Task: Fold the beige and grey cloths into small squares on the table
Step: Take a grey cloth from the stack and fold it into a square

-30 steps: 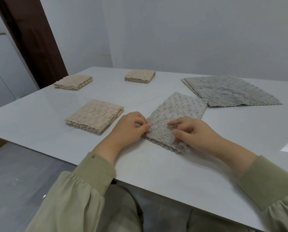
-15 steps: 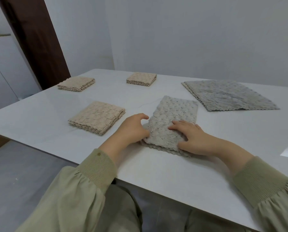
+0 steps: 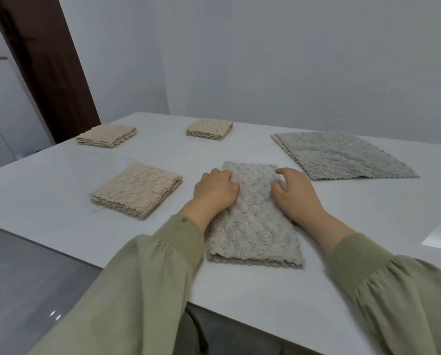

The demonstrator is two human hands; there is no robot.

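Both hands are laid on the grey folded cloth (image 3: 252,213) at its far half. The left hand (image 3: 215,192) is pressed on the cloth's left edge, fingers curled, tips bent onto the fabric; whether an edge is pinched underneath cannot be told. The right hand (image 3: 295,193) is set on the right edge, fingers spread and slightly arched, thumb resting on the cloth top; nothing is seen clamped in it. The cloth is shown as a long narrow rectangle, folded in layers, running from the near table edge away between the two hands, its near scalloped end lying well toward the person. It is flat on the white table (image 3: 265,290).

Just beyond the right hand, an unfolded grey cloth (image 3: 342,156) is spread flat, its near left corner close to the fingertips but apart from the folded one. To the left of the left hand, a beige folded cloth (image 3: 137,189) is lying as a square stack, near but not touching. Two more beige squares are placed farther back: one at far left (image 3: 108,135), one at far centre (image 3: 210,129). Green sleeves (image 3: 142,278) are seen covering both forearms. Nothing is lying between the hands and the cloth.
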